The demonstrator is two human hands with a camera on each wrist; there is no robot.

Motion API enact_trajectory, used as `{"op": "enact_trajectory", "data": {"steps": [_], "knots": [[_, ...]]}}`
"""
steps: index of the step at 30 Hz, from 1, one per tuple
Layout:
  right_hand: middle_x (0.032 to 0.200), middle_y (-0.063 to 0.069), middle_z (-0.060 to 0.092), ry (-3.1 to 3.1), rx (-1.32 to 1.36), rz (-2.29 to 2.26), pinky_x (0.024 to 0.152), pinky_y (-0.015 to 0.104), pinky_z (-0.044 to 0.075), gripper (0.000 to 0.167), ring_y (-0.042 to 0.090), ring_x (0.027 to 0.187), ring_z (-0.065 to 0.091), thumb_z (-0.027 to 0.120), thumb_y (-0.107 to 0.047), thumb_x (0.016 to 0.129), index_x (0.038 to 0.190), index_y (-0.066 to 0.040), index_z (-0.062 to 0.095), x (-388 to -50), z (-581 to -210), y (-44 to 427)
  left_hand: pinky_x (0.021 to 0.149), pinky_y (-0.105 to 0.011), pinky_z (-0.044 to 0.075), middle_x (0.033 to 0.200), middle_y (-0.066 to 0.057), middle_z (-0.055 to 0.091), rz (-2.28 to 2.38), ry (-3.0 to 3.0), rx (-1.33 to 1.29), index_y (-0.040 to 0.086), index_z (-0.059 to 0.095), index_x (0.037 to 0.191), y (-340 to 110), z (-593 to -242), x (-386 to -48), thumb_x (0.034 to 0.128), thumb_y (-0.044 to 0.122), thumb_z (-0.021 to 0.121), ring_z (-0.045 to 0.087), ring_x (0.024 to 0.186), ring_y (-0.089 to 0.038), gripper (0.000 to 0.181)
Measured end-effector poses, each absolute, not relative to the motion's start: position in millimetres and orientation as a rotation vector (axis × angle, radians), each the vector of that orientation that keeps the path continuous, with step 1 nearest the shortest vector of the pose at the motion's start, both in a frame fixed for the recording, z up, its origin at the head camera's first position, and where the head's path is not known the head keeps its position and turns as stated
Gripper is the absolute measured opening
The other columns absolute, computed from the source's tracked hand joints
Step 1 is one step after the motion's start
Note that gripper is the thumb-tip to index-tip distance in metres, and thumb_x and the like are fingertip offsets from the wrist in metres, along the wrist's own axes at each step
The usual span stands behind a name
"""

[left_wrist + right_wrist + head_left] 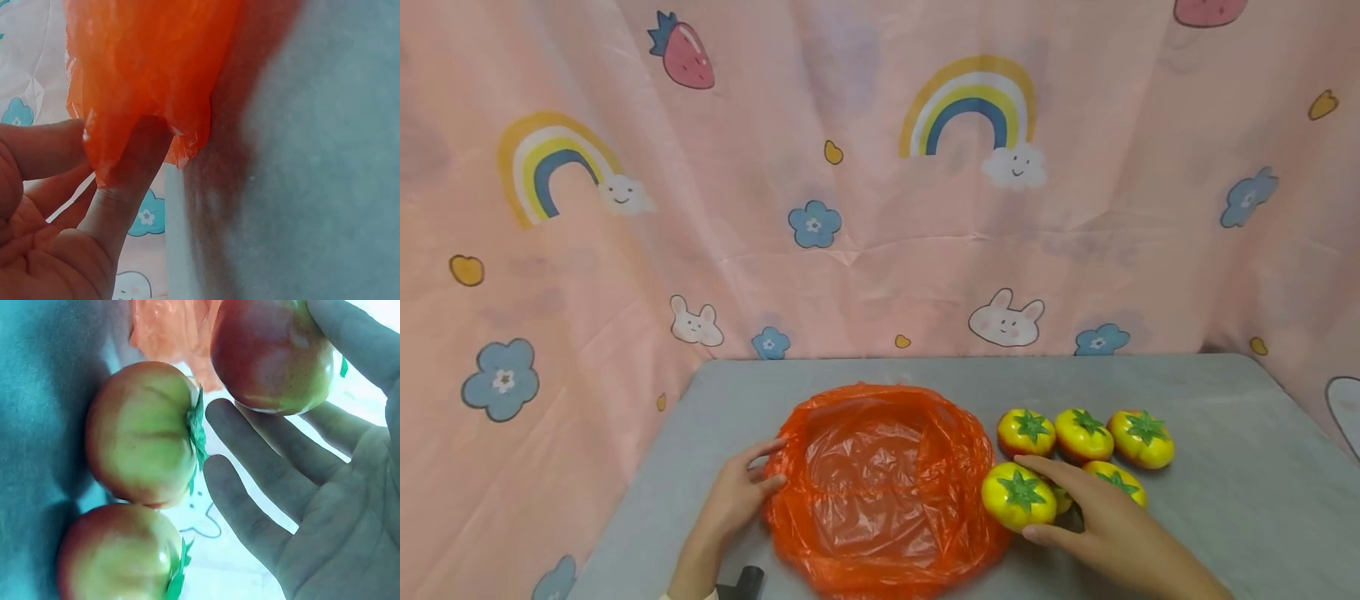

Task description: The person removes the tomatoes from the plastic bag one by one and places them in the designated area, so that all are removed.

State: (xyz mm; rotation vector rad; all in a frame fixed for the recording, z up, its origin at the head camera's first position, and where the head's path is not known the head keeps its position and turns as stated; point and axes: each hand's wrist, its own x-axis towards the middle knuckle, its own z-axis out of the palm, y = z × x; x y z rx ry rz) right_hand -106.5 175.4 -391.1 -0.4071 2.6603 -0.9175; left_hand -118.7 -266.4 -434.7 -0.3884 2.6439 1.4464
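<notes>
An orange plastic bag point(872, 575) stands with its mouth spread wide on the table. My left hand point(737, 492) is at its left side, and in the left wrist view the thin film point(156, 56) is caught between thumb and fingers. My right hand point(1101, 517) holds a yellow-and-red tomato point(1017, 497) with a green leafy top, thumb on one side and fingers on the other. That tomato is beside the bag's right rim. From the right wrist view, the held tomato point(269, 356) is raised off the table, near two others.
More tomatoes sit right of the bag: a back row of three, including the rightmost tomato point(1141, 439), and others partly hidden by my right hand. The grey table point(1225, 467) ends at a pink patterned curtain point(880, 292). A dark object point(748, 581) shows near my left wrist.
</notes>
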Motion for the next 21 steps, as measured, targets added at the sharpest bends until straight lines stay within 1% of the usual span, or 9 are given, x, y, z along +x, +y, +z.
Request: {"op": "enact_trajectory", "data": {"steps": [3, 6, 8, 11, 13, 17, 20, 21], "knots": [[0.145, 0.001, 0.055, 2.617, -0.332, -0.902, 0.095, 0.063, 0.051, 0.075, 0.025, 0.122, 0.056, 0.073, -0.065, 0.076, 0.141, -0.033, 0.051, -107, -392, 182, 0.085, -0.044, 0.061, 0.149, -0.021, 0.049, 1.455, 2.635, -0.391, 0.017, 0.059, 0.139, -266, -434, -118, 0.0913, 0.001, 0.067, 0.062, 0.122, -0.041, 0.051], [0.146, 0.001, 0.054, 2.632, -0.325, -0.866, 0.095, 0.064, 0.051, 0.077, 0.026, 0.123, 0.055, 0.073, -0.066, 0.075, 0.141, -0.035, 0.050, -107, -392, 190, 0.085, -0.043, 0.062, 0.150, -0.021, 0.048, 1.470, 2.622, -0.402, 0.017, 0.059, 0.139, -266, -433, -117, 0.0912, 0.000, 0.067, 0.062, 0.122, -0.040, 0.051], [0.146, 0.004, 0.054, 2.652, -0.318, -0.847, 0.093, 0.065, 0.051, 0.078, 0.029, 0.124, 0.055, 0.072, -0.066, 0.076, 0.143, -0.034, 0.048, -107, -391, 198, 0.084, -0.043, 0.062, 0.150, -0.021, 0.047, 1.480, 2.613, -0.400, 0.017, 0.058, 0.139, -266, -433, -117, 0.0914, 0.000, 0.067, 0.062, 0.122, -0.040, 0.052], [0.146, 0.011, 0.053, 2.712, -0.321, -0.798, 0.090, 0.067, 0.051, 0.079, 0.033, 0.122, 0.056, 0.070, -0.065, 0.079, 0.146, -0.030, 0.046, -109, -390, 212, 0.085, -0.043, 0.062, 0.150, -0.021, 0.047, 1.482, 2.611, -0.398, 0.016, 0.058, 0.140, -268, -434, -117, 0.0915, 0.000, 0.067, 0.062, 0.122, -0.040, 0.052], [0.146, 0.018, 0.052, 2.770, -0.347, -0.775, 0.087, 0.068, 0.051, 0.080, 0.037, 0.121, 0.057, 0.070, -0.062, 0.081, 0.147, -0.025, 0.046, -110, -390, 223, 0.085, -0.044, 0.061, 0.150, -0.022, 0.047, 1.479, 2.613, -0.391, 0.017, 0.057, 0.140, -269, -434, -118, 0.0919, 0.002, 0.067, 0.061, 0.123, -0.041, 0.051], [0.145, 0.027, 0.050, 2.838, -0.338, -0.737, 0.081, 0.061, 0.054, 0.081, 0.039, 0.112, 0.060, 0.070, -0.058, 0.085, 0.149, -0.016, 0.043, -113, -391, 246, 0.084, -0.043, 0.062, 0.149, -0.019, 0.048, 1.529, 2.587, -0.384, 0.019, 0.059, 0.139, -269, -435, -118, 0.0906, 0.001, 0.068, 0.062, 0.122, -0.040, 0.052], [0.143, 0.033, 0.048, 2.857, -0.273, -0.696, 0.079, 0.057, 0.055, 0.084, 0.040, 0.106, 0.061, 0.068, -0.058, 0.086, 0.149, -0.010, 0.041, -115, -392, 265, 0.082, -0.041, 0.062, 0.149, -0.017, 0.049, 1.569, 2.564, -0.381, 0.020, 0.060, 0.137, -269, -435, -117, 0.0891, -0.001, 0.069, 0.064, 0.119, -0.037, 0.053], [0.142, 0.034, 0.047, 2.861, -0.244, -0.682, 0.079, 0.058, 0.055, 0.085, 0.042, 0.106, 0.060, 0.067, -0.059, 0.087, 0.149, -0.009, 0.040, -116, -393, 271, 0.082, -0.040, 0.063, 0.149, -0.017, 0.049, 1.572, 2.561, -0.382, 0.020, 0.060, 0.137, -269, -435, -117, 0.0889, -0.001, 0.069, 0.065, 0.119, -0.037, 0.053]]}}
